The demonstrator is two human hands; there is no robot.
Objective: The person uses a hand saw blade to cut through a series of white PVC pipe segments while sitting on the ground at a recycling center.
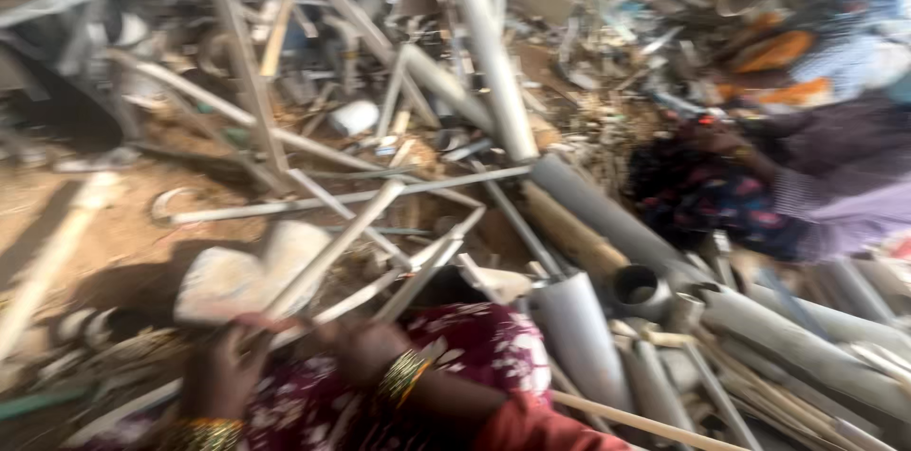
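Both hands close their grip on thin grey strips at the near edge of the scrap pile. One hand [223, 361], on the near left, has its fingers wrapped over the near end of a long pale strip [332, 252] that slants up and to the right across the heap; blur hides how tightly the fingers bear on it. The other hand [365, 347], just to its right, is curled round the near ends of two or three more strips [427, 266] that fan out toward the far right. I take the left-side hand as the person's left and the other as the right, though the crossing of arms over the lap makes this less than sure.

Holding the strips by their near ends looks sensible, since their far ends lie tangled among crossing bars and pipes and only the near ends are free. Both wrists carry gold bangles [403, 375] and are bent downward, forearms drawn in close over a dark red patterned cloth [474, 347] on the lap.

Just beyond the hands lies a flat pale slab [228, 280] on sandy ground. To the right, wide grey pipes [579, 328] lie side by side, open ends toward the near side. At the far right another person [807, 185] in patterned clothing bends over the heap, well apart from these hands.
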